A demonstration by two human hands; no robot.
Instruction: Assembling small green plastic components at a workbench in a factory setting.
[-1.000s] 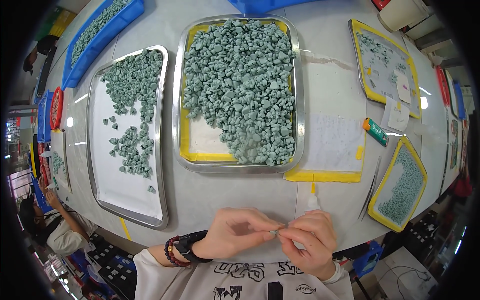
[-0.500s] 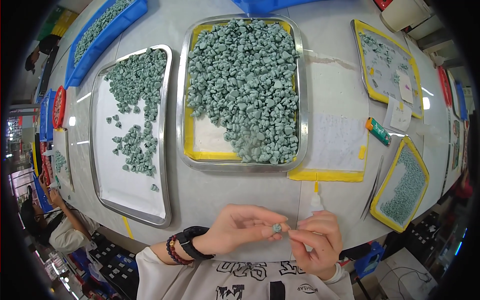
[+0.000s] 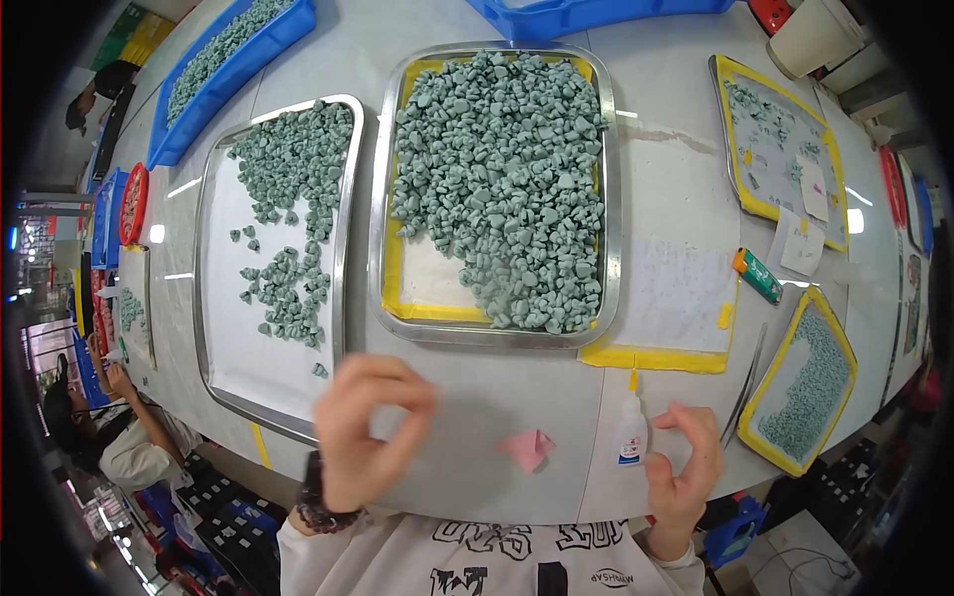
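Observation:
My left hand (image 3: 373, 427) is over the near right corner of the left metal tray (image 3: 343, 248), smeared by motion. Thumb and fingertips come together in a pinch; whatever is between them is hidden. Beside a small white glue bottle (image 3: 630, 437) with a yellow tip, my right hand (image 3: 686, 467) has its fingers bent and thumb apart, holding nothing I can see. A crumpled pink scrap (image 3: 529, 450) lies on the table between the hands. Small grey-green stone-like pieces (image 3: 288, 164) lie in the left tray, several in loose clusters.
A bigger metal tray (image 3: 613, 248) heaped with similar pieces stands in the middle. On the right are a yellow-edged sheet (image 3: 686, 308), a green-orange box (image 3: 758, 276), tweezers (image 3: 752, 382) and a yellow-rimmed tray (image 3: 807, 382) of fine pieces. Blue bins (image 3: 234, 84) stand at the back.
My hands have parted: the left, which held a small green piece, moved left toward the tray; the right moved slightly right. The pink scrap and the whole glue bottle now show.

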